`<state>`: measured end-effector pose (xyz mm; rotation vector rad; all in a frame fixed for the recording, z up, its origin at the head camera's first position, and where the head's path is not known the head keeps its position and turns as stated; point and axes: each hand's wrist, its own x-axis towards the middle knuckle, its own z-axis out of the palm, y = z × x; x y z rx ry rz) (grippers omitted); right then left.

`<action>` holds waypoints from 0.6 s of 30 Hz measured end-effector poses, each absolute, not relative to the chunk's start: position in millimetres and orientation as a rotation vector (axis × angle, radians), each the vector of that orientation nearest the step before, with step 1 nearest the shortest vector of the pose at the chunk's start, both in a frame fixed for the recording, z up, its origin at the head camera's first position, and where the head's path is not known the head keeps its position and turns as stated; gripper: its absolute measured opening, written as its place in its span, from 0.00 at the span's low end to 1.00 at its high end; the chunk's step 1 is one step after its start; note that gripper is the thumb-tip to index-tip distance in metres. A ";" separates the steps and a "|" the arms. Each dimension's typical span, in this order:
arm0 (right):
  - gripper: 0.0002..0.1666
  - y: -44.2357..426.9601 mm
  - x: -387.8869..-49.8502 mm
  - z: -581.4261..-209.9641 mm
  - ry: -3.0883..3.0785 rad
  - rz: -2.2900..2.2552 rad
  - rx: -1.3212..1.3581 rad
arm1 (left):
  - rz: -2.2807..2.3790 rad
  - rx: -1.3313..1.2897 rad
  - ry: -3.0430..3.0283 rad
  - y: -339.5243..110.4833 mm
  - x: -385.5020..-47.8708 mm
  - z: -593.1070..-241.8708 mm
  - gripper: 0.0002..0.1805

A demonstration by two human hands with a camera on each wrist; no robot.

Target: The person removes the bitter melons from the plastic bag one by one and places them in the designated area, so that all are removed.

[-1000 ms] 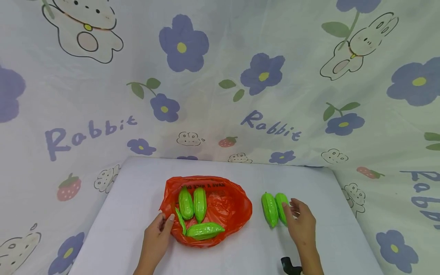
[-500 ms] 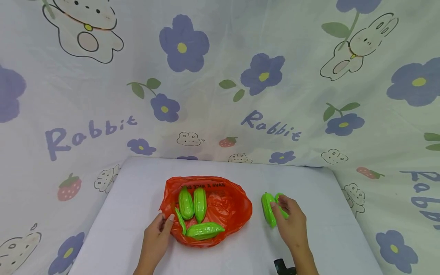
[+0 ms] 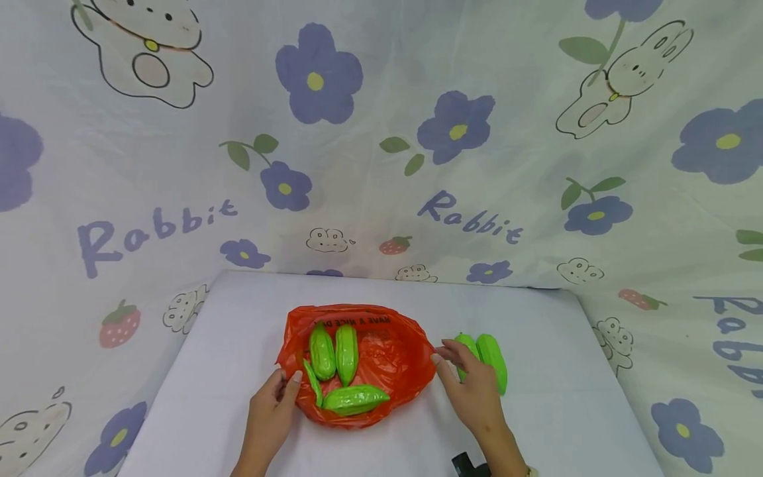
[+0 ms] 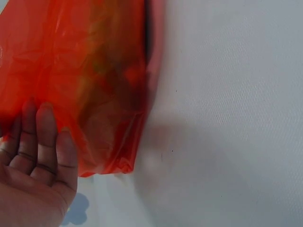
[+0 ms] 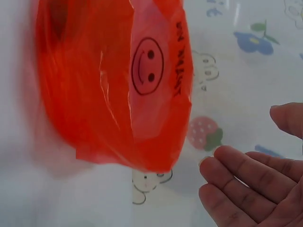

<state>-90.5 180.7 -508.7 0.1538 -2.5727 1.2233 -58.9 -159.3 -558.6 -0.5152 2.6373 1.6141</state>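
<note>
A red plastic bag (image 3: 399,371) lies with its mouth spread on the white table. Inside it are several glossy green, pointed, gourd-like vegetables (image 3: 356,400), one showing only as a thin strip at the left wall. My left hand (image 3: 271,411) holds the bag's left rim, thumb on the inner side; in the left wrist view its fingers (image 4: 46,137) lie along the outside of the red plastic. My right hand (image 3: 477,394) is at the bag's right rim, holding nothing. In the right wrist view its loosely extended fingers (image 5: 246,182) are apart from the bag.
Two more green vegetables (image 3: 492,361) lie side by side right of the bag, the left one partly behind my right hand. A black device (image 3: 467,466) sits by the right wrist. Behind the white table (image 3: 572,424) hangs a rabbit-and-flower cloth (image 3: 369,165).
My right hand has moved left, from beside the two loose vegetables to the bag's right rim. Those vegetables stay in place. The left hand and the bag look unchanged.
</note>
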 end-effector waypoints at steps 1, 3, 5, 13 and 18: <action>0.20 177.3 -90.6 -508.3 -2.584 1.224 0.164 | 1.615 -0.517 2.638 -159.3 -58.8 -558.5 0.23; 0.20 170.9 -90.6 -507.6 -2.604 1.239 0.181 | 1.616 -0.518 2.638 -159.4 -58.8 -558.4 0.23; 0.20 165.6 -90.7 -507.2 -2.617 1.256 0.193 | 1.618 -0.518 2.635 -159.5 -58.6 -558.2 0.23; 0.21 149.8 -91.3 -510.8 -2.701 1.205 0.308 | 1.623 -0.510 2.645 -159.1 -58.2 -558.7 0.22; 0.22 141.1 -93.5 -516.6 -2.753 1.179 0.429 | 1.632 -0.503 2.645 -159.6 -58.2 -559.1 0.23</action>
